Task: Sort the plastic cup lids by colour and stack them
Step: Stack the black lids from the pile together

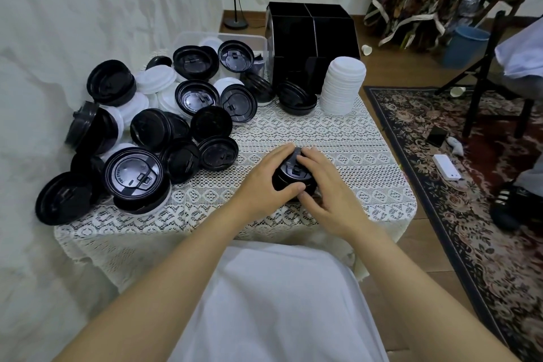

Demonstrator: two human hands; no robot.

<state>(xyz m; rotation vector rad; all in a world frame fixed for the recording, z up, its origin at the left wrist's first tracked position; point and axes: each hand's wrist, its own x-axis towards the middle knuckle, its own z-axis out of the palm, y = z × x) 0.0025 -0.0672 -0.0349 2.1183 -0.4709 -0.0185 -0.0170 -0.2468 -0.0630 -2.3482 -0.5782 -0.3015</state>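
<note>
Nearest: lap in a white garment (273, 303), both bare forearms reaching forward over the table edge.

Left hand (264, 178) and right hand (332, 194) met over a small stack of black lids (293, 173) standing on the lace tablecloth (346, 138). Left hand cupped the stack's left side, fingers curled round the far rim, thumb pressed on the near side. Right hand gripped from the right, fingers lying over the top lid, thumb low at the near edge. The stack was held between the two palms; lid count not readable.

Left of the left hand, well apart: loose heap of black and white lids (133, 173), unsorted, some tilted on edge, some upside down.

Beyond the hands: short stack of black lids (296, 98), and just right of it a taller white lid stack (342, 85), upright.

Farther back: black divided box (311, 35) behind both stacks; clear tub (188, 38) behind the heap, lids inside.
</note>
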